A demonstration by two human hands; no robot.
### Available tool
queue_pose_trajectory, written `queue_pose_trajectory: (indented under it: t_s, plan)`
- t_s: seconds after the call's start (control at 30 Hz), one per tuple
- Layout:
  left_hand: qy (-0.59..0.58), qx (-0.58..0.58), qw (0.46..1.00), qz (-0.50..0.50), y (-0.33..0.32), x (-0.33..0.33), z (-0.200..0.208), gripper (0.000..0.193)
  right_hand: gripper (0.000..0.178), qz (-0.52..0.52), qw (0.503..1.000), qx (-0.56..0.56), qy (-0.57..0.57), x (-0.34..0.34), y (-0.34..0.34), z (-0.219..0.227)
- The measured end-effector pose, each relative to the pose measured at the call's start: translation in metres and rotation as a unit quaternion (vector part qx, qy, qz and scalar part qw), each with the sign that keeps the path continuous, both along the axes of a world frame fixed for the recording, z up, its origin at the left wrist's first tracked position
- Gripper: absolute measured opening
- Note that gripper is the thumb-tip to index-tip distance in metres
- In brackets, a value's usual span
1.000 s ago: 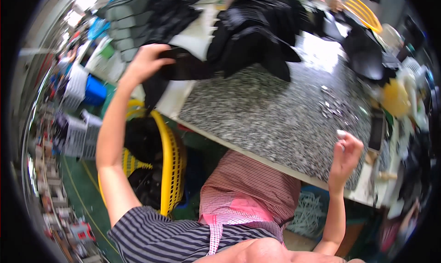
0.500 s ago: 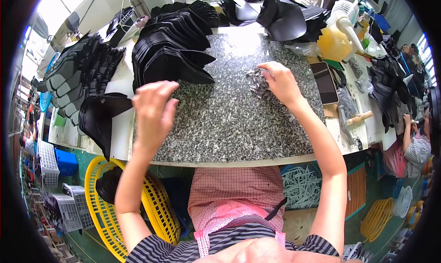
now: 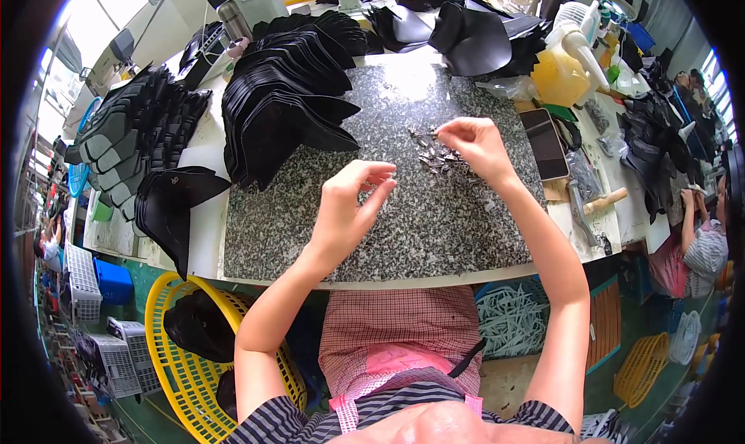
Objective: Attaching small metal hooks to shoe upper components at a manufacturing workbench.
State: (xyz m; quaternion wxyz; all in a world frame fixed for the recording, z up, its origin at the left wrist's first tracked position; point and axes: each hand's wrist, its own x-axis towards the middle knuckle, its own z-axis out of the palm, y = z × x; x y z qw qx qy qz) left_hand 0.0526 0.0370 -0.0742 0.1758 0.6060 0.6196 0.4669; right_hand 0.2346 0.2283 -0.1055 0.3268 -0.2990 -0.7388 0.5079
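Our left hand [image 3: 345, 207] curves, thumb apart, over speckled stone [image 3: 388, 246]; whether our right hand [image 3: 479, 147], beside shiny slivers [image 3: 438, 161], pinches 1, we cannot tell.

Granite slab [image 3: 434, 242]: open room near, between forearms [image 3: 539, 230]. Obstacles: black stack [image 3: 287, 118], far left; small metallic pieces [image 3: 442, 163], right of centre; phone [image 3: 545, 143], right.

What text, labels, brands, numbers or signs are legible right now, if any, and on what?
None legible.
Black piece at front left: one small pale mark, too small to read.
Apron: any print on its pink patch is too faint to make out.
Phone: screen dark, no text visible.
Shiny bits by the right hand: too small to tell if marked.
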Motion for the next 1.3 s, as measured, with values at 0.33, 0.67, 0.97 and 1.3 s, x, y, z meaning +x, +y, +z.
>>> queue_pose_trajectory:
  t_s: [0.33,0.67,0.97,1.3]
  plan:
    - [-0.297,-0.049,0.952,-0.048,-0.007,0.027,-0.010,0.011,0.010,0.089,0.975,-0.183,0.092,0.019,-0.102,0.030]
    - [-0.324,-0.048,0.944,-0.041,-0.046,0.043,-0.020,0.008,0.013,0.027,0.985,0.139,0.096,0.032,-0.139,0.019]
    - [-0.334,-0.082,0.936,-0.070,-0.059,0.045,-0.017,0.011,0.027,0.052,0.988,0.102,0.102,0.037,-0.150,0.028]
    - [-0.434,-0.175,0.861,-0.198,-0.071,0.036,-0.019,0.008,0.019,0.291,0.916,0.248,0.119,0.046,-0.143,0.049]
